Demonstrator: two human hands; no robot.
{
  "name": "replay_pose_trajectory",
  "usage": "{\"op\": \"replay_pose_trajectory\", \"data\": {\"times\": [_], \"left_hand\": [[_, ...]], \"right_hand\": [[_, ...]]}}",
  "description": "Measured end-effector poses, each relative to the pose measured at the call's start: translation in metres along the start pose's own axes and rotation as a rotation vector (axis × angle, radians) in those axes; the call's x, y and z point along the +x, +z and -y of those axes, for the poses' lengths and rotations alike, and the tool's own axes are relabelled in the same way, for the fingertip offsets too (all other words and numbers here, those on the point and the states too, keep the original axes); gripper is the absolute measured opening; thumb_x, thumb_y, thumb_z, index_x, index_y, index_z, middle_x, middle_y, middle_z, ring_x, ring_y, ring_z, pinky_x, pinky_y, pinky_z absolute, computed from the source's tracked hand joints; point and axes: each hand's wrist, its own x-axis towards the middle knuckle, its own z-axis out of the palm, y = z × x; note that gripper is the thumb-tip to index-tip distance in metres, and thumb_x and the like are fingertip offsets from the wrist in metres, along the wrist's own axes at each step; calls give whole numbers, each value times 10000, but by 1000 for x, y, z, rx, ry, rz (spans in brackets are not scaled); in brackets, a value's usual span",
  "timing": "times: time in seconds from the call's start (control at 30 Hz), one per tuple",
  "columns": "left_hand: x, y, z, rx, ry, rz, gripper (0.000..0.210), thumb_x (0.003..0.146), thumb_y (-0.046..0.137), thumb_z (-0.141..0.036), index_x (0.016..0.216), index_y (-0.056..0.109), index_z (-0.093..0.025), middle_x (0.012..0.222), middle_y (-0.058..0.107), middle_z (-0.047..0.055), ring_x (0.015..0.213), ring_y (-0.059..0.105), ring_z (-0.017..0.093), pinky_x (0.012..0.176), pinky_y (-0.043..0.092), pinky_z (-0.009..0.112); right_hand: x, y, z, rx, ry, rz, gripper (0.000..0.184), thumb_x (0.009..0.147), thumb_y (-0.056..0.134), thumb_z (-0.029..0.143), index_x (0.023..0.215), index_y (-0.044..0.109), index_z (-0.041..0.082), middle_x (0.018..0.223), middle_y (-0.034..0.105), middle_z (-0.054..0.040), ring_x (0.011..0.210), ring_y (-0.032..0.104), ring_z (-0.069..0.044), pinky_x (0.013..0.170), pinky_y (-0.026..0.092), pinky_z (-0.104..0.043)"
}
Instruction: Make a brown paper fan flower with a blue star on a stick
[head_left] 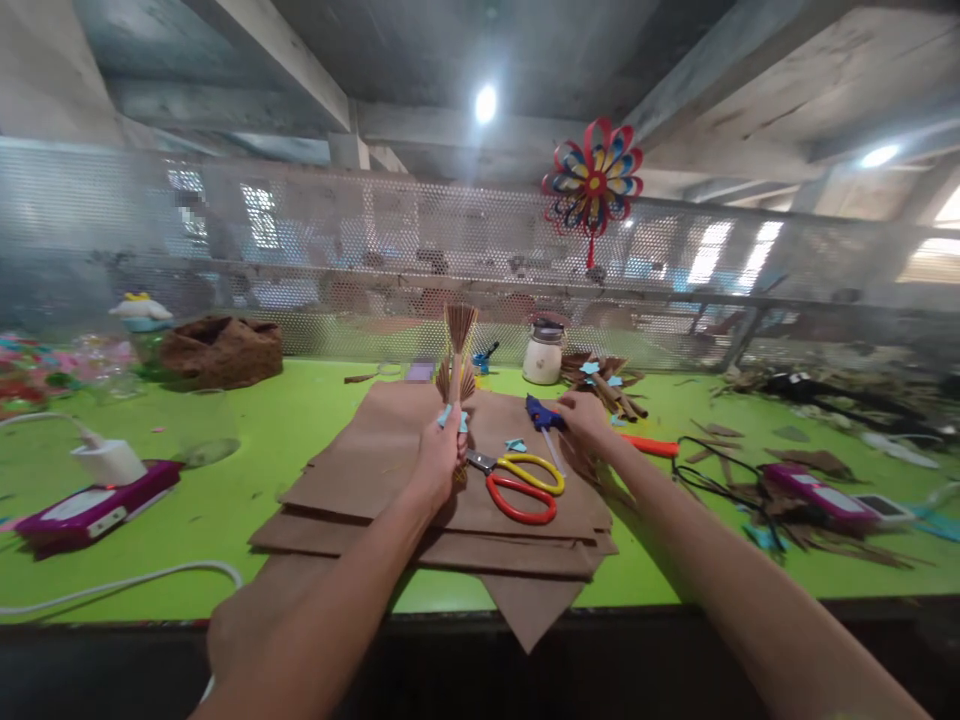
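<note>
While pleated paper (457,372) juts above the left hand's (444,442) grip, the right's (588,418) is unclear.

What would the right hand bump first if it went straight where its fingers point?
Probably the blue glue gun, just ahead of the right hand; whether they touch is hard to tell.

Left hand (441,452) gripping pleated paper (459,328), right hand (587,416) perhaps touching blue tool (538,411), scissors (492,466) between.
</note>
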Motion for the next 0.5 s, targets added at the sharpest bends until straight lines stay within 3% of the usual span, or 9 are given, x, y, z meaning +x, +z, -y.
{"op": "replay_pose_trajectory", "data": {"times": [0.27,0.5], "left_hand": [[-1,-1,0,-39,-46,0,318,733,522,-482,743,423,-181,429,301,-98,339,254,32,335,174,141],[3,-2,8,-54,-79,-5,301,761,486,-467,711,398,-183,448,303,-94,342,247,28,337,168,137]], "right_hand": [[4,27,-2,-512,-96,143,255,662,571,110,907,638,136,1037,599,-165,1073,446,-307,840,344,-391],[13,23,-6,-539,-156,123,237,662,578,126,895,620,104,1042,566,-171,1014,463,-274,787,363,-326]]}}
